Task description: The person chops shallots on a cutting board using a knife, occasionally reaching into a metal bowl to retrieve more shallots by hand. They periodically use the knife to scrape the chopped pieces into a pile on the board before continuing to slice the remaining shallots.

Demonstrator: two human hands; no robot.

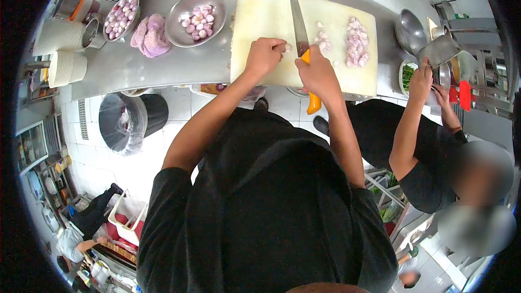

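Note:
My right hand (317,74) is wrapped round the yellow-orange handle of a large kitchen knife (298,15), its blade pointing to the far side of the white cutting board (258,13). Left of the blade, my left hand (265,54) pinches a small pale shallot (287,48) over the board. Right of the knife is a small group of cut shallots (323,40). A longer pile of cut shallots (357,42) lies near the board's right side. Peeled whole shallots (199,21) sit in a metal bowl (174,24) left of the board.
On the left are a crumpled purple cloth (151,36), a second bowl of shallots (121,17) and stacked white containers (67,68). A lined bin (116,122) stands below the counter. At right, a co-worker's hands (421,80) hold a metal container (439,50) beside a metal bowl (411,30).

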